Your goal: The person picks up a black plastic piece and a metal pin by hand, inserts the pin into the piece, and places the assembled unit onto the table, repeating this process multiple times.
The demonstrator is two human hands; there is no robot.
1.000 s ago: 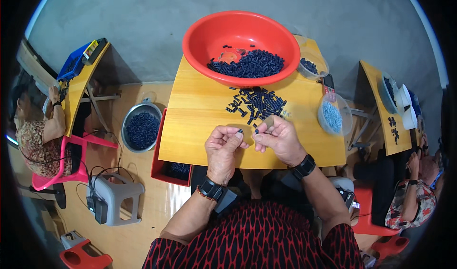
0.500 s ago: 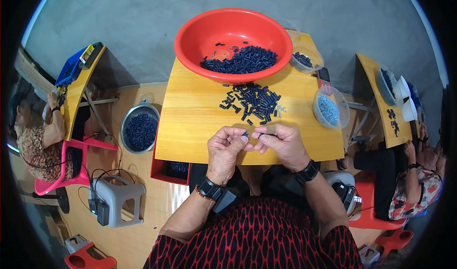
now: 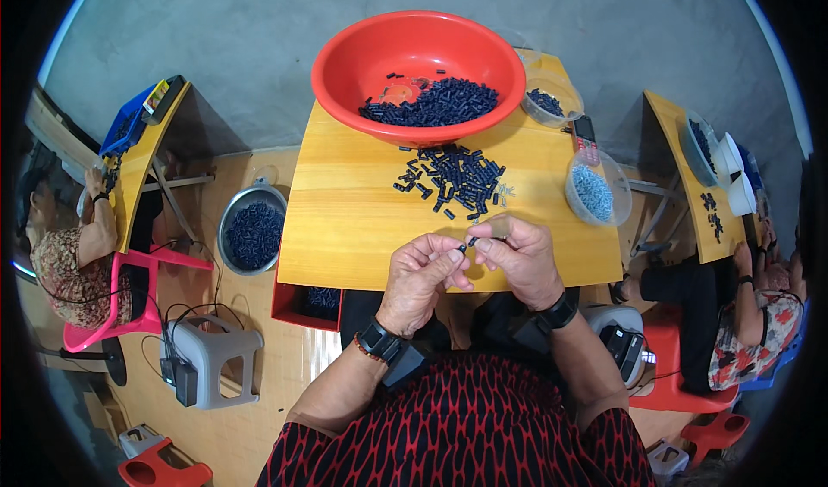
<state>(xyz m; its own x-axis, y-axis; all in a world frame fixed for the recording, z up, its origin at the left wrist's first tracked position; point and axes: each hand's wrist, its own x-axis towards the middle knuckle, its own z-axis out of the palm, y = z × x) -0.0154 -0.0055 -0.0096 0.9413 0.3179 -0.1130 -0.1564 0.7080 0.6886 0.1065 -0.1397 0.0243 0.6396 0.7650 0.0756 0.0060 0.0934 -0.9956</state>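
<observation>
Fingers [image 3: 444, 265] of the left hand [image 3: 416, 282] pinch one small dark piece [image 3: 462, 248]; the right hand [image 3: 528, 261], likewise nearly closed, pinches another [image 3: 473, 241] just beside it, above the yellow table [image 3: 345, 219], near the loose cylinder pile [image 3: 457, 179].

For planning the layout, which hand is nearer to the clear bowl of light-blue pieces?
Right. The right hand is left of the bowl, lower in view; the left hand lies farther left.

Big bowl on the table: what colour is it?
The bowl is red, seen best from the head.
</observation>
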